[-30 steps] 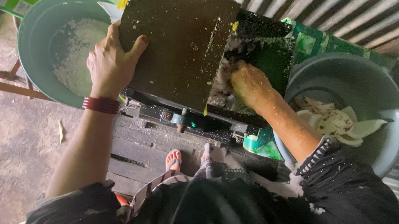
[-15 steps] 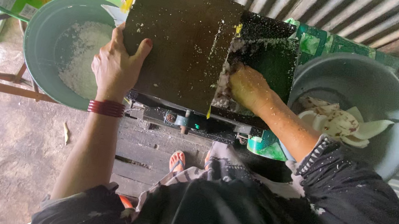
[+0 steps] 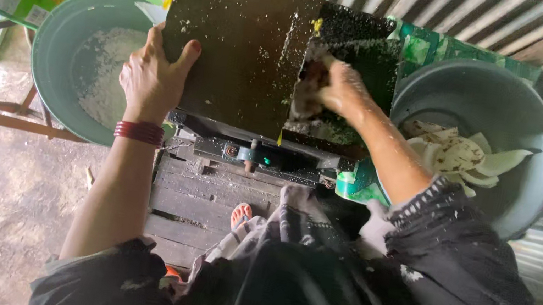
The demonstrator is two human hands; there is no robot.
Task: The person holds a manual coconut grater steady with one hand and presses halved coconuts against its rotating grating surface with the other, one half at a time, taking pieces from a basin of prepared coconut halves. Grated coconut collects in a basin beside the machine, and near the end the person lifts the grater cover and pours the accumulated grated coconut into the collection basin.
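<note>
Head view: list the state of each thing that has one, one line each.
Left hand: gripping the edge of the dark cover.
Right hand: pressed into the grater opening, flecked white.
Left basin: partly filled with white gratings.
Right basin: holds white coconut pieces.
Dark cover: speckled with shreds.

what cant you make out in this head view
- Right hand: fingertips and whatever they press are hidden in the dark machine opening.
- Left hand: palm hidden against the brown cover.
- Grey basin: far rim hidden behind that cover.
- White pieces: too small to identify.
</note>
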